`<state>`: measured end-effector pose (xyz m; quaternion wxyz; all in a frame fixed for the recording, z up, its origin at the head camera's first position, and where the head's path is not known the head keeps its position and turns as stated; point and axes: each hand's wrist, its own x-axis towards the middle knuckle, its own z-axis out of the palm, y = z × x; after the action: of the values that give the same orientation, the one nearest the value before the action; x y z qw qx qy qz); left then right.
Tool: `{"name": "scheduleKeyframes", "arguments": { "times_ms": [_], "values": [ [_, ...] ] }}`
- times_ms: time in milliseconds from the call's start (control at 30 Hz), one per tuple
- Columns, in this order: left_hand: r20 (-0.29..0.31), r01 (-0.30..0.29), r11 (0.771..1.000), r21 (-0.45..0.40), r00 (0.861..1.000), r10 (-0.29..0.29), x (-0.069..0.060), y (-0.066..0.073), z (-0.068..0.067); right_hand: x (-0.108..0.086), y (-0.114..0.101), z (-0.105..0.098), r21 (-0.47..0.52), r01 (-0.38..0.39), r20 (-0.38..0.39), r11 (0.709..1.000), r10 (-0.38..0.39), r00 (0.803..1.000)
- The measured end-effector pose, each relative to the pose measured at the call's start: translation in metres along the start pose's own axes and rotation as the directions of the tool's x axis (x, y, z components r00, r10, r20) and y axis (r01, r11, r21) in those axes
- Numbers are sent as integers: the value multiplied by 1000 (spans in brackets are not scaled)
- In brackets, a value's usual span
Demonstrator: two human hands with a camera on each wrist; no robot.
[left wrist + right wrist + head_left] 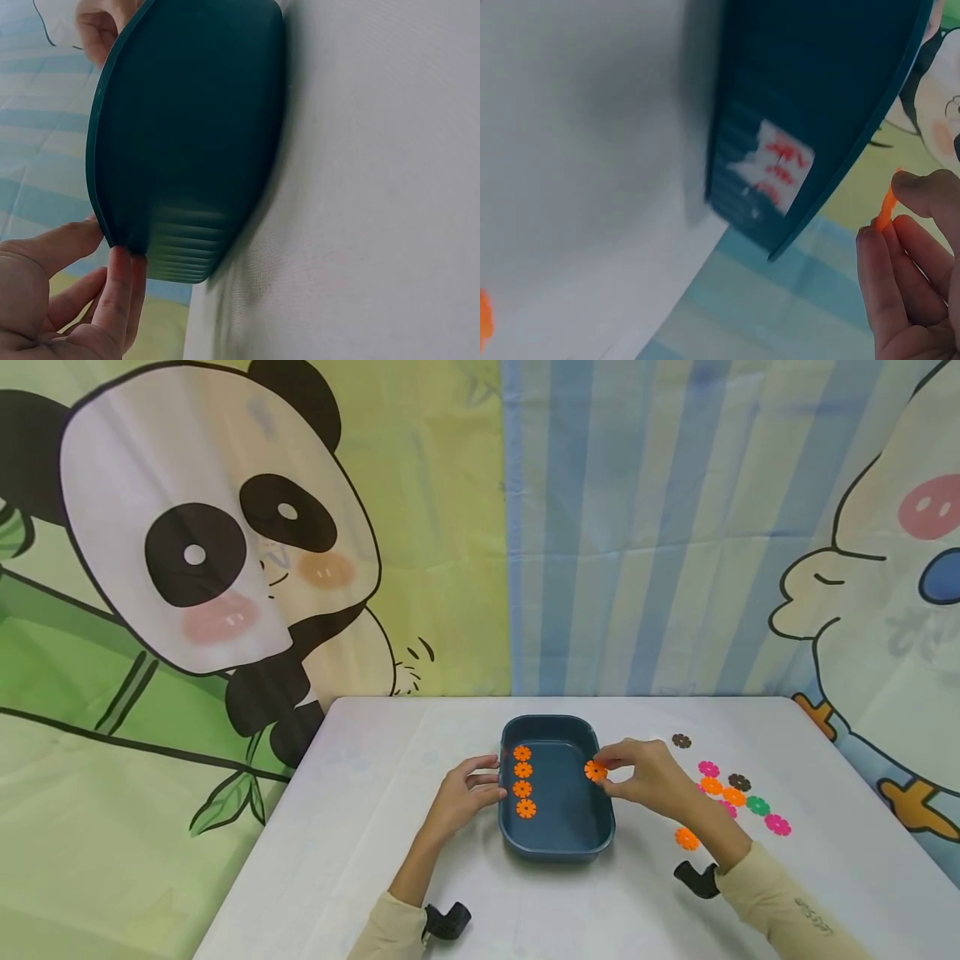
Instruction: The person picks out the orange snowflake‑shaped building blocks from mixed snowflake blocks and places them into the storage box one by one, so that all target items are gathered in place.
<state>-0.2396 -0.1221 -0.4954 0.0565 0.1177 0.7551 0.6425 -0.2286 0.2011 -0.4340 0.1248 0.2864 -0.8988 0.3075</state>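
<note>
A dark blue rectangular tray (566, 835) stands on the white table. Four orange flower-shaped discs, among them one (522, 770), form a column along its left inside. The left hand (465, 797) holds the tray's left rim; in the left wrist view, its thumb tip (90, 229) goes behind the rim, with fingertips against the outer wall. Over the tray's right rim, the right hand (648, 777) pinches another orange flower-shaped disc (595, 771) between thumb and fingers. The right wrist view shows this disc (887, 204) edge-on, apart from the tray.
Right of the tray lie scattered flower-shaped discs: brown (681, 741), pink (777, 824), green (758, 805) and orange (686, 838). Some are partly hidden by the right arm. A torn label (780, 165) sticks to the tray's outer side. A printed curtain (585, 527) hangs behind the table.
</note>
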Motion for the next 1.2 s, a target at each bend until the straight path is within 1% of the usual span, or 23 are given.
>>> {"name": "scheduleKeyframes", "arguments": {
  "times_ms": [200,300,500,533,633,767,867,1000,1200],
  "values": [
    [2,-6,1000,1,1000,6,0,1,0,9,-18,22,82,-24,57,996,20,998],
    [8,-16,1000,-13,1000,16,0,1,-1,12,-26,33,115,-5,67,993,-2,998],
    [20,-11,999,-36,1000,12,0,0,-1,16,-36,55,154,36,80,987,-49,996],
    [20,-5,999,-35,1000,6,0,0,-1,16,-38,58,154,42,87,987,-55,995],
    [22,-12,999,-32,1000,12,0,-1,-1,15,-41,68,160,35,118,987,-54,992],
    [30,-25,1000,-19,999,25,0,0,-2,15,-46,79,170,-3,181,985,-28,983],
    [35,-33,999,-8,999,33,0,1,-2,15,-48,85,175,-14,215,984,-25,976],
    [37,-34,999,-9,999,35,0,2,-2,16,-49,91,174,13,231,985,-54,971],
    [32,-28,1000,-10,999,29,0,0,-2,17,-48,97,119,32,273,992,-64,960]
  ]
}}
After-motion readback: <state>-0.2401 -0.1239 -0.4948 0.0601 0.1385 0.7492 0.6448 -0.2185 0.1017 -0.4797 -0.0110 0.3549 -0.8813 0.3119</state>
